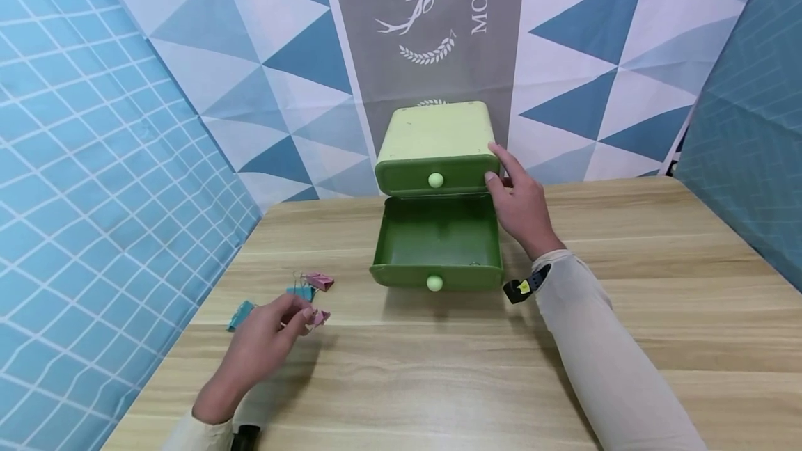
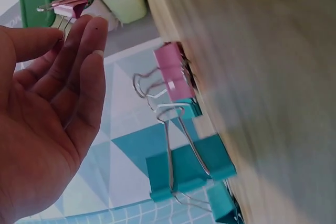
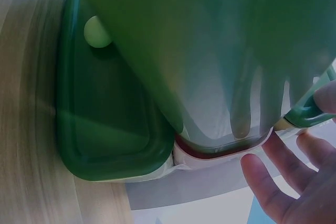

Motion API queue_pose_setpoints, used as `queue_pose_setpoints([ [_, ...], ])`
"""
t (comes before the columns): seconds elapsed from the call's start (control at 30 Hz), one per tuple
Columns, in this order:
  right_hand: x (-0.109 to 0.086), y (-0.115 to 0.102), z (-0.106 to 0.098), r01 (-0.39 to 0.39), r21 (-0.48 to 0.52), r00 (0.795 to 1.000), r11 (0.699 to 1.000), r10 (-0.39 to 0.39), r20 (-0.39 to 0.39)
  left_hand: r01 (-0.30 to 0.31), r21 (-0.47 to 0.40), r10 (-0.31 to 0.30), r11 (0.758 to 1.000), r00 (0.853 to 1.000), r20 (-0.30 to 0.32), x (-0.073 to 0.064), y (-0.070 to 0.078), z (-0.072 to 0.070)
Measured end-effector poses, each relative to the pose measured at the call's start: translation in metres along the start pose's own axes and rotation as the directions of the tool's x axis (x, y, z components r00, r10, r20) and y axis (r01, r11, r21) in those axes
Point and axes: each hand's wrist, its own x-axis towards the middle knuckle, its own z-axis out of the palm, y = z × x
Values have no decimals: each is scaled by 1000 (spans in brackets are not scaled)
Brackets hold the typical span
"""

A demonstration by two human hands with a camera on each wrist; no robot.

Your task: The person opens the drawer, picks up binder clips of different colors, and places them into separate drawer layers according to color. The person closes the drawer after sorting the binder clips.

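My left hand (image 1: 266, 339) pinches a pink binder clip (image 1: 320, 317) by its wire handle between thumb and fingers. In the left wrist view the held pink clip (image 2: 73, 6) stands out past the fingertips. Just beyond the hand, another pink binder clip (image 1: 319, 281) and teal binder clips (image 1: 302, 292) lie on the table. My right hand (image 1: 523, 207) rests with spread fingers against the right side of a green cabinet (image 1: 438, 131). Its thumb is at the edge of the closed top drawer (image 1: 407, 178). Beneath that, a green drawer (image 1: 438, 242) is pulled out.
Under the pulled-out drawer, a closed lower drawer front (image 3: 115, 114) with a pale knob (image 3: 98, 32) shows in the right wrist view. The cabinet stands at the back of the wooden table (image 1: 438, 374), against a patterned cloth (image 1: 301, 54). A blue gridded cloth (image 1: 94, 193) borders the left.
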Motion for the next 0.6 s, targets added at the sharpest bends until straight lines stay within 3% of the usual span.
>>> queue_pose_setpoints([
  [0.3, 0, 0, -1, 9, 12, 1000, 1000, -9, -1, 11, -236, -25, 972, 998, -53, 7, 14, 2],
  [0.6, 0, 0, 0, 6, 4, 1000, 1000, -6, -1, 17, -344, -60, 939, 991, -116, 15, 28, 4],
])
